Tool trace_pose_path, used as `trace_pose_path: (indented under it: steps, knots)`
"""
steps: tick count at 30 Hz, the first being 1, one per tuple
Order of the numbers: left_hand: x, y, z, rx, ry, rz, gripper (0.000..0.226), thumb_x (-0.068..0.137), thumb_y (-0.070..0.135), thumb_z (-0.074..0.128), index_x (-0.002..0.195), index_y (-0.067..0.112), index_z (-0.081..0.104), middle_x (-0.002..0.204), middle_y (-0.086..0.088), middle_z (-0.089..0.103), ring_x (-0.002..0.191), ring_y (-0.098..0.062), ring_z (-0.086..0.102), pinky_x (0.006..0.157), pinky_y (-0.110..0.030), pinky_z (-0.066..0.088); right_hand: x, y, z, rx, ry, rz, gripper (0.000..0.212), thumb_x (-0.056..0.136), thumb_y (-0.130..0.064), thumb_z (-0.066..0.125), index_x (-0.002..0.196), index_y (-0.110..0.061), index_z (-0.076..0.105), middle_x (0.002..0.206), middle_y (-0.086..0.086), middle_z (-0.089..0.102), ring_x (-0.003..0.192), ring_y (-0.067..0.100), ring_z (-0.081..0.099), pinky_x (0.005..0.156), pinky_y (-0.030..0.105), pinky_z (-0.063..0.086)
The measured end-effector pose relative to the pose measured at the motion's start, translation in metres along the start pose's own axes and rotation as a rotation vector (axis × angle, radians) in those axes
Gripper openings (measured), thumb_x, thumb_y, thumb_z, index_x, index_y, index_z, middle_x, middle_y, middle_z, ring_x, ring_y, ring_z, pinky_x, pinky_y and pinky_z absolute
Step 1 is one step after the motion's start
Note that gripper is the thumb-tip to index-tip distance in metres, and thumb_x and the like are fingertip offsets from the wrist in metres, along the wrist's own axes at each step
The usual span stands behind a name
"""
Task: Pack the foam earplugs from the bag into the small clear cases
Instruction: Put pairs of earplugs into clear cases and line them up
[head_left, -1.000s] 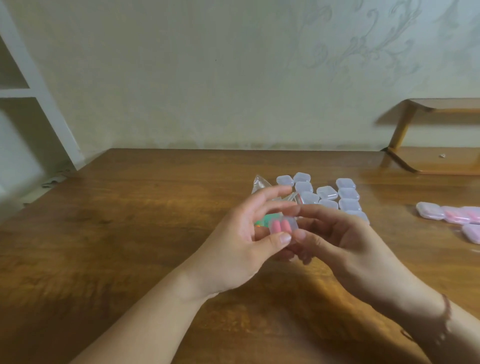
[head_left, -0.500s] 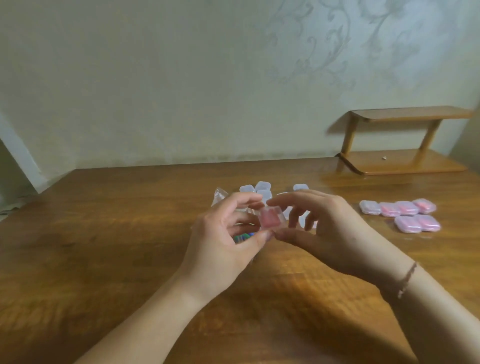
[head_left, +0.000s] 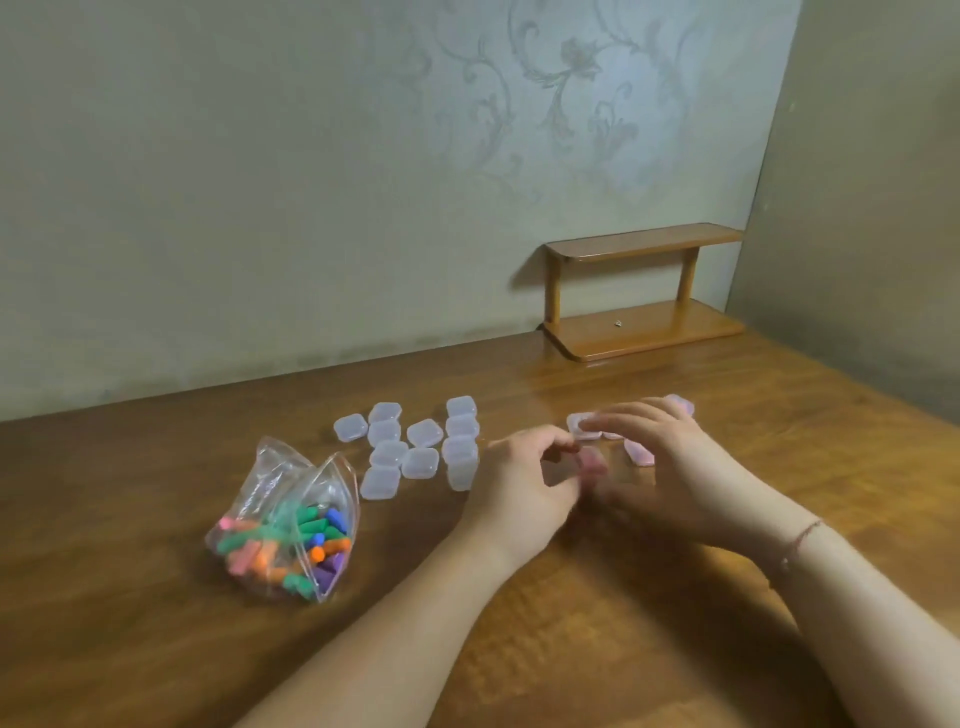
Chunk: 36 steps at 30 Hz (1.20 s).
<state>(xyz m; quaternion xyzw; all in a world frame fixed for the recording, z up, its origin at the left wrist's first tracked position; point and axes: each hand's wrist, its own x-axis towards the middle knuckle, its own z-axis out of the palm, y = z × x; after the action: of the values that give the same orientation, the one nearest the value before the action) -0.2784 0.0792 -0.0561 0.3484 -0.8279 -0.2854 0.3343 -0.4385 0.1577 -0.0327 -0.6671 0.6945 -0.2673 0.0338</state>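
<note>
Fingers of the left hand (head_left: 519, 480) curl around a blurred pink-filled case (head_left: 592, 461), thumb and forefinger seeming to pinch it, though motion blur leaves the grip uncertain; the right hand (head_left: 670, 467) hovers just beside it with fingers spread and fairly straight, over the filled cases (head_left: 638, 451), and I cannot tell whether its fingertips touch the held case; the step in hand looks like setting a packed case down among the filled ones, so the task seems partly done; about 11 empty cases (head_left: 423, 451) lie closed in a loose cluster left of the hands, and the bag (head_left: 291, 525) sits open-mouthed further left, well apart from the hands, holding many earplugs (head_left: 296, 545) in pink, green, orange, blue and purple; the next move probably calls for releasing the case beside the pink ones, then taking 1 empty case and reaching into the bag; the small case lids may need a firm press to stay shut; everything rests on a glossy wooden table (head_left: 623, 649); a low 2-tier shelf (head_left: 644, 296) stands at the far right against a pale patterned wall (head_left: 311, 182), where a plainer wall meets it at the corner.
</note>
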Motion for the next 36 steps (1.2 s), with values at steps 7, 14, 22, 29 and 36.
trace_pose_path:
  steps: [7, 14, 22, 29, 36]
  knots:
    - [0.02, -0.006, 0.025, 0.161, -0.071, -0.02, 0.024, 0.085, 0.04, 0.074, 0.106, 0.029, 0.07, 0.109, 0.006, 0.07, 0.103, -0.014, 0.059, 0.085, -0.028, 0.048, 0.003, 0.014, -0.004, 0.056, 0.346, 0.225, 0.033, 0.086, -0.031, 0.065, 0.119, -0.032, 0.06, 0.123, -0.016, 0.056, 0.126, 0.012, 0.036, 0.098, 0.029, 0.034]
    - [0.03, -0.007, 0.037, 0.145, -0.033, -0.02, 0.023, 0.085, 0.029, 0.075, 0.107, 0.033, 0.069, 0.119, 0.006, 0.067, 0.107, -0.014, 0.061, 0.084, -0.024, 0.049, 0.003, 0.022, 0.008, -0.152, 0.07, 0.269, 0.025, 0.083, -0.048, 0.064, 0.106, -0.038, 0.068, 0.129, -0.013, 0.052, 0.13, 0.02, 0.029, 0.103, 0.04, 0.037]
    - [0.007, 0.007, 0.005, 0.158, -0.112, 0.083, 0.032, 0.09, 0.034, 0.067, 0.121, 0.03, 0.061, 0.12, 0.01, 0.058, 0.101, -0.01, 0.057, 0.086, -0.033, 0.054, 0.003, 0.019, 0.007, -0.133, 0.128, 0.238, 0.029, 0.084, -0.05, 0.064, 0.108, -0.034, 0.068, 0.127, -0.012, 0.054, 0.128, 0.017, 0.032, 0.102, 0.038, 0.038]
    - [-0.081, 0.003, -0.097, 0.354, -0.229, 0.335, 0.029, 0.093, 0.049, 0.057, 0.118, 0.035, 0.061, 0.099, 0.016, 0.063, 0.09, 0.002, 0.052, 0.077, -0.02, 0.052, -0.002, -0.043, 0.014, -0.073, 0.126, -0.078, 0.018, 0.083, -0.029, 0.07, 0.099, -0.037, 0.07, 0.094, -0.02, 0.065, 0.092, 0.002, 0.059, 0.074, 0.027, 0.055]
    - [-0.121, -0.057, -0.184, 0.214, 0.291, 0.185, 0.021, 0.088, 0.04, 0.06, 0.079, 0.027, 0.072, 0.065, 0.017, 0.065, 0.059, -0.008, 0.062, 0.046, -0.025, 0.048, 0.045, -0.123, 0.066, -0.247, 0.026, -0.315, 0.035, 0.087, -0.053, 0.059, 0.12, -0.04, 0.062, 0.129, -0.021, 0.057, 0.121, 0.008, 0.041, 0.089, 0.024, 0.048]
